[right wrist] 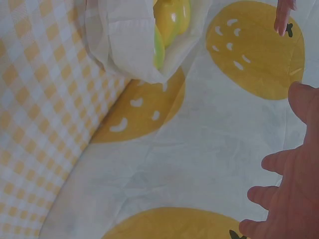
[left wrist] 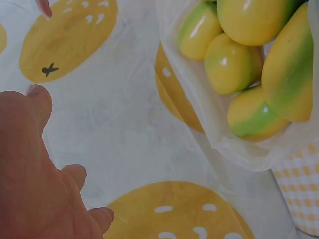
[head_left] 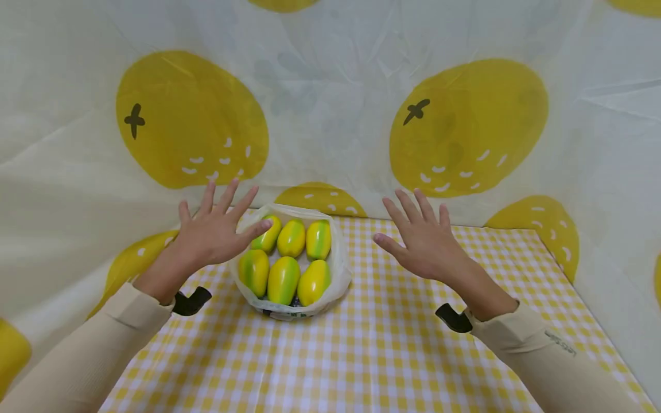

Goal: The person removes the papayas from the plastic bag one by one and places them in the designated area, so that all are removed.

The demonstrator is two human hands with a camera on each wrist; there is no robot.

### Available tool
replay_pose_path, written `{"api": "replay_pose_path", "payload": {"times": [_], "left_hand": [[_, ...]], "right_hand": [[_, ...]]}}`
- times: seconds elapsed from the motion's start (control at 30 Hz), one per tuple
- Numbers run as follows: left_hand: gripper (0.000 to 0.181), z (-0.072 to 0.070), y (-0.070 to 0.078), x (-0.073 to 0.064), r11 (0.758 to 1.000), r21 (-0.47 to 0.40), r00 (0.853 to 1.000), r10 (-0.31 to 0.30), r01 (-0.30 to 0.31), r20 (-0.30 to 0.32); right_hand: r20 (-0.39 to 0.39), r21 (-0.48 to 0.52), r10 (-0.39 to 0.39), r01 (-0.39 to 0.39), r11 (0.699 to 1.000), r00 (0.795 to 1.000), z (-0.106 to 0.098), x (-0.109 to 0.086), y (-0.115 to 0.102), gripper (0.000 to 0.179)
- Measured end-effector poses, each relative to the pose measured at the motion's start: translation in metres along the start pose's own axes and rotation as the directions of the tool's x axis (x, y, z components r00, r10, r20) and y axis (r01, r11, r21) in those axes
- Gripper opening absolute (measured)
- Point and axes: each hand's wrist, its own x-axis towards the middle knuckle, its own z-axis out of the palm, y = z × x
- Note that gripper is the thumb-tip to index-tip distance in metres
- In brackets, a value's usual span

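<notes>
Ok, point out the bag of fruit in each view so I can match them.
Head: the bag of fruit sits at centre, between the left hand and right hand.
Left wrist: upper right.
Right wrist: top, left of centre.
Shared landmark: the checked tablecloth under the bag.

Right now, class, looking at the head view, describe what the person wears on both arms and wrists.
Both arms wear long, close-fitting beige sleeves. The right sleeve carries a small dark printed marking; the left sleeve looks plain. A black device sits at the left wrist, another at the right. Hands are bare.
</notes>
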Motion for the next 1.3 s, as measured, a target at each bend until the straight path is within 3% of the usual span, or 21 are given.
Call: {"api": "replay_pose_path", "payload": {"times": [0.57,1.3], "left_hand": [[0.091,0.012,-0.008,-0.004,1.0,-0.017,1.0,0.002,-0.002,0.005],[0.092,0.019,-0.012,-0.008,1.0,0.014,1.0,-0.014,0.014,-0.001]], "right_hand": [[0.015,0.017,-0.019,0.019,1.0,1.0,0.016,0.01,-0.011,0.083],[-0.027,0.072,-0.041,0.043,0.996,0.999,0.027,0.012,-0.022,0.081]]}}
